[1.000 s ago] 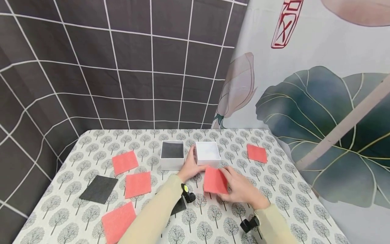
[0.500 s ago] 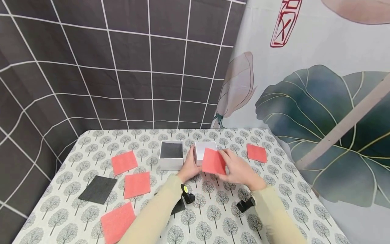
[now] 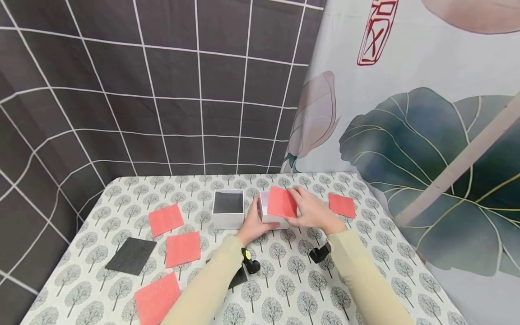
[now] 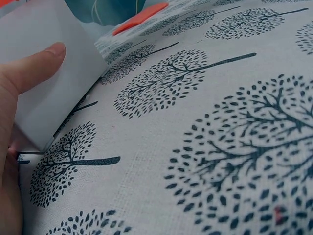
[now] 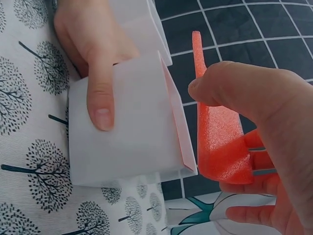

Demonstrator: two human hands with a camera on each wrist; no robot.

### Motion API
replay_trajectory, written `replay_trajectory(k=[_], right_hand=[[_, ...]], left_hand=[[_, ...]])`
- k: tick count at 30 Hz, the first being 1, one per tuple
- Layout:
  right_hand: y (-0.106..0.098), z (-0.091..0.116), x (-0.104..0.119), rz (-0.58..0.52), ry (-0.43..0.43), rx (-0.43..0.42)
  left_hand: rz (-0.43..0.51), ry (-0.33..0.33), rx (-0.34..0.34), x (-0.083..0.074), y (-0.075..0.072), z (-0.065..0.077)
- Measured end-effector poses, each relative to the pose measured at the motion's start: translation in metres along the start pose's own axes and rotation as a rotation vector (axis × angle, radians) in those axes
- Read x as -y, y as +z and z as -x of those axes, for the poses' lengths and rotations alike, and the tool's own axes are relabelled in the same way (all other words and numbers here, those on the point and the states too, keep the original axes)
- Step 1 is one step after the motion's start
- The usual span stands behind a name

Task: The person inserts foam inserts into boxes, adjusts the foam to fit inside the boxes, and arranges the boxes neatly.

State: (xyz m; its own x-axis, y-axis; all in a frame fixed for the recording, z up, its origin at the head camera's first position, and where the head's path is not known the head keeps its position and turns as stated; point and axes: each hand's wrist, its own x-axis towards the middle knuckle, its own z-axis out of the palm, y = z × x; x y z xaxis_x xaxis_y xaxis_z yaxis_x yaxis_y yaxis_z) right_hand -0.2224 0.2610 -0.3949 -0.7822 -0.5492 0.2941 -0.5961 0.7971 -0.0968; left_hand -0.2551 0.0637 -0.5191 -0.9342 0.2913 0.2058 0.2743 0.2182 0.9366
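My left hand (image 3: 253, 225) holds a small white open-topped box (image 5: 139, 139) at its left side, with the thumb laid across the front wall. My right hand (image 3: 313, 211) pinches a square red foam sheet (image 3: 281, 201) between thumb and fingers. In the head view the sheet hangs tilted over this box and hides much of its opening. The right wrist view shows it apart from the rim. Just left stands a second white box (image 3: 228, 221) with a black sheet (image 3: 228, 202) inside.
Red squares lie on the tree-print cloth at left (image 3: 165, 220), with a black square (image 3: 131, 255) beside them. Another black piece (image 3: 239, 278) is partly under the left forearm. One red square (image 3: 342, 205) lies at far right.
My right hand has lifted the red foam sheet from in front of the right box up and forward over its opening. The left hand stays on the box.
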Motion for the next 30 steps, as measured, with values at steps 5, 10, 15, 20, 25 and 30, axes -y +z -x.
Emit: replay_trajectory(k=[5, 10, 15, 20, 25, 30], right_hand=[[-0.002, -0.004, -0.004, 0.01, 0.015, 0.054], [-0.003, -0.014, -0.005, 0.012, 0.023, 0.1], [-0.002, -0.024, -0.005, 0.021, 0.014, 0.141], [0.0, -0.029, -0.004, 0.027, 0.016, 0.182], [0.001, -0.034, -0.007, 0.028, 0.022, 0.24], [0.0, -0.038, -0.009, -0.008, 0.029, 0.296]], left_hand=[[0.011, -0.002, 0.011, 0.001, 0.004, 0.0], [-0.02, -0.026, 0.006, -0.001, 0.002, 0.001], [0.003, -0.038, 0.003, -0.002, 0.001, 0.001], [0.021, -0.041, 0.008, 0.0, 0.0, 0.003], [-0.002, -0.028, 0.005, 0.0, 0.0, 0.003], [0.02, -0.022, 0.009, -0.002, -0.001, 0.002]])
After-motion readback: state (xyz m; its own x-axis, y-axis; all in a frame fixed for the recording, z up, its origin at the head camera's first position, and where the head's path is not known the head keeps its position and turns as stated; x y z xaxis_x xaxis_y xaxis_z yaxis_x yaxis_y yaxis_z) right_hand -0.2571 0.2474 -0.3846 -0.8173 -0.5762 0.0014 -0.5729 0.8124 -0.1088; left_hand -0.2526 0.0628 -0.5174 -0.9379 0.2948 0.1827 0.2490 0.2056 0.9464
